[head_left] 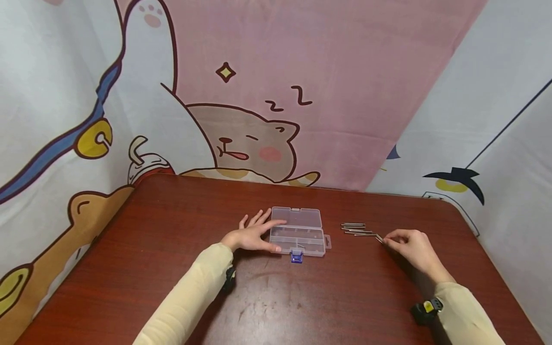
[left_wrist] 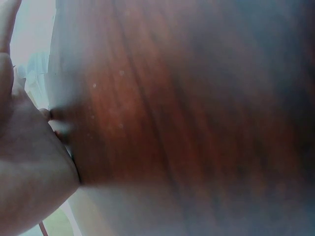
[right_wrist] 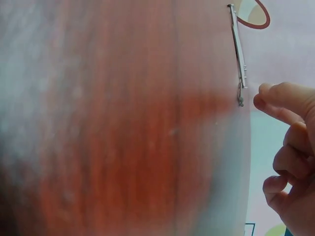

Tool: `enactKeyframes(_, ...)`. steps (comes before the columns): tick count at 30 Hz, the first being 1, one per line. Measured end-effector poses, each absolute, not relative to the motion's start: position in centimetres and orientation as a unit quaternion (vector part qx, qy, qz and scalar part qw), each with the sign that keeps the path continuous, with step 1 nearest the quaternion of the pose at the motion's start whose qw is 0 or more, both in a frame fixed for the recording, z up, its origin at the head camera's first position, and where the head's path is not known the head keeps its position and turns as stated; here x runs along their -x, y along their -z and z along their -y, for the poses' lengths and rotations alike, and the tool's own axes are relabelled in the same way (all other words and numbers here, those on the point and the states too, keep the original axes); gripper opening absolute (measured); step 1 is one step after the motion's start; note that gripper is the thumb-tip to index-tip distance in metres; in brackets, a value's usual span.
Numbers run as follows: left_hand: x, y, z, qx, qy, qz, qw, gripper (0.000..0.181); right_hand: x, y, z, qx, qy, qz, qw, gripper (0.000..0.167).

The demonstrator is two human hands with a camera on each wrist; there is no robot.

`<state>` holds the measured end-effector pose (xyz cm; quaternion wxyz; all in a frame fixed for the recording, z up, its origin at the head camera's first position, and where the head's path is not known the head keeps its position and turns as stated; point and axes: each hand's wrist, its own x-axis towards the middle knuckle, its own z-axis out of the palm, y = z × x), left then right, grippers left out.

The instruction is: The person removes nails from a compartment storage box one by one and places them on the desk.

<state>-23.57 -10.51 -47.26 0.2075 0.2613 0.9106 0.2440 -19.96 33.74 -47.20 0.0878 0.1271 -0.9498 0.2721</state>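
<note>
A clear plastic compartment box (head_left: 297, 234) lies with its lid (head_left: 302, 218) folded back and a blue latch (head_left: 296, 257) at its front. My left hand (head_left: 250, 238) touches its left side, fingers spread, the thumb at the front corner and the index finger over the lid's edge. One thin metal piece (head_left: 301, 246) lies in a front compartment. Several slender metal rods, like nails (head_left: 353, 229), lie right of the box. My right hand (head_left: 409, 244) is at the nearest ones (right_wrist: 240, 94), thumb and index close together; in the right wrist view a small gap shows between fingertips and metal.
The dark reddish wooden table (head_left: 181, 215) bears the box and nails. A cartoon-printed cloth (head_left: 345, 96) hangs behind and beside it. A hanging tab (head_left: 328, 241) sticks out from the box's right end. The left wrist view shows mostly blurred tabletop.
</note>
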Motion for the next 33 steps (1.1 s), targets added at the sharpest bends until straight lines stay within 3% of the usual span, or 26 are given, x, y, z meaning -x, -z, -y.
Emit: enactKeyframes(33,23.4,47.0,10.5,-0.259,-0.237,-0.913,0.209,0.08,19.0,47.2,-24.6,-0.193,-0.382,0.904,0.001,0.005)
